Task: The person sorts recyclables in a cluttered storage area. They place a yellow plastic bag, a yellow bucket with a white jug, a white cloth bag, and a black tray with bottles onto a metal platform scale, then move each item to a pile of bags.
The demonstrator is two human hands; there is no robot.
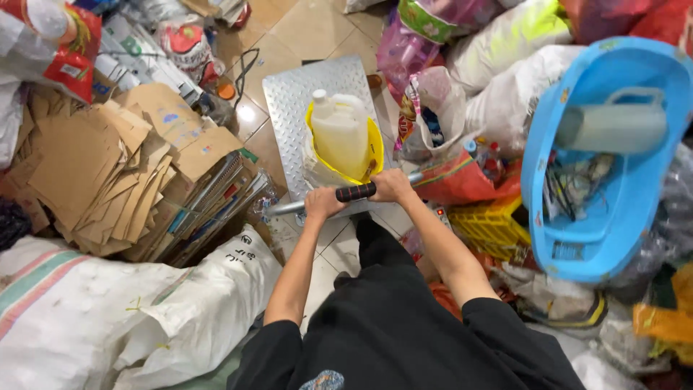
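Head view, looking down: both bare hands grip the horizontal handle bar (354, 193) of a platform trolley; the left hand (323, 203) is clenched around the bare metal part of the bar, and the right hand (392, 185) is clenched around it just past the black foam grip, which lies between the two hands; both arms reach forward from short black sleeves. Ahead of the bar lies the trolley's metal deck (289, 108), a grey tread-plate sheet on the tiled floor (310, 29); on the deck, close to the handle, sits a yellow bucket (374, 148), tilted, with a pale translucent plastic jug (339, 133) standing in it, its white cap at the far end. To the left of the trolley a heap of flattened brown cardboard (94, 166) rests on stacked books and papers; nearer the person, a large white woven sack (123, 318) lies on its side. To the right, a blue plastic tub (613, 159) leans among filled bags and holds a grey cylinder; below it a yellow plastic crate (491, 224) shows between the bags.
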